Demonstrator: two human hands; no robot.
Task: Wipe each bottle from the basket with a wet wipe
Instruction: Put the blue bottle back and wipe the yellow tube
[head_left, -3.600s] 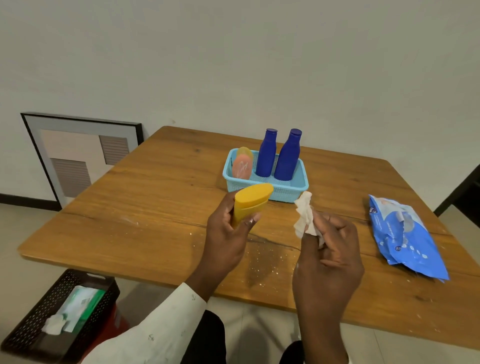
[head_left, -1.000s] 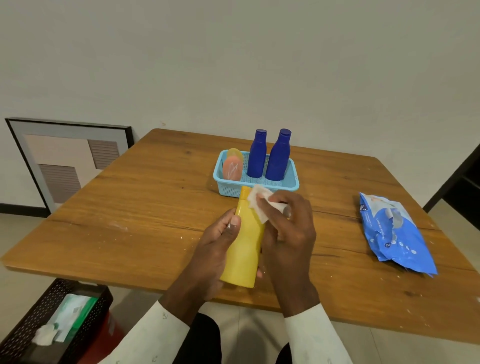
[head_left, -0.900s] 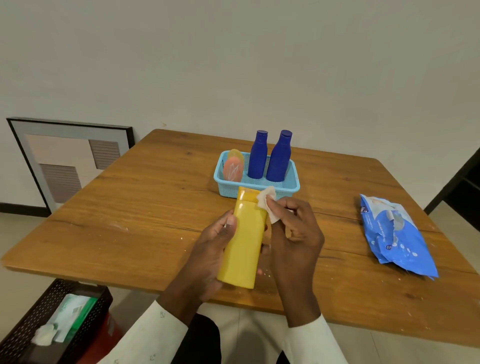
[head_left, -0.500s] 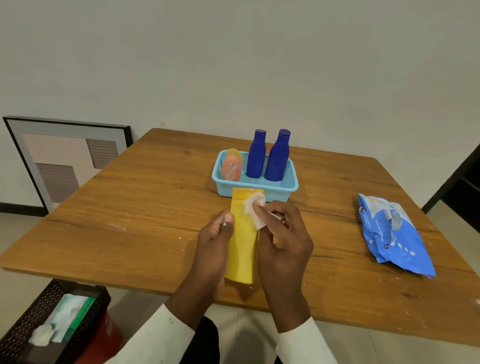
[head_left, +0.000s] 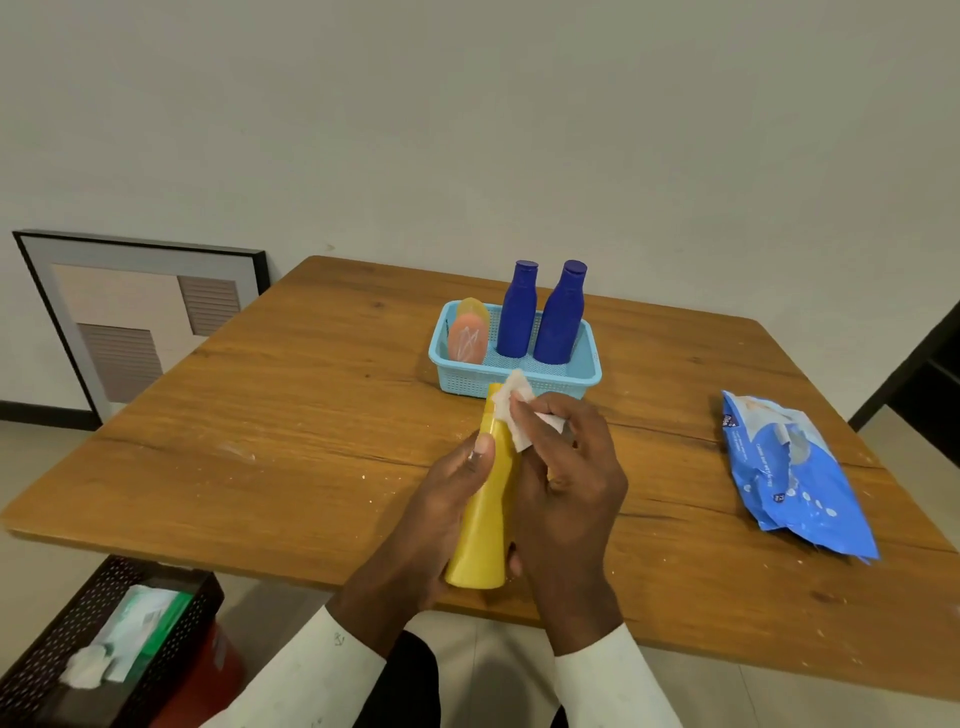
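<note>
Wipe (head_left: 511, 402) now up at yellow bottle (head_left: 485, 512) cap end (was lower), pinched by my right hand (head_left: 563, 483); left hand (head_left: 441, 514) grips bottle, tilted.

Bottles (head_left: 538, 317) in basket (head_left: 519, 382) on table (head_left: 291, 415); wipes pack (head_left: 789, 478) right.

The right hand (head_left: 563, 483) hides the yellow bottle's (head_left: 485, 514) right side. The wipe pack's (head_left: 789, 467) print is too small to read. The black crate (head_left: 98, 644) is cut off at the picture's bottom-left edge.
</note>
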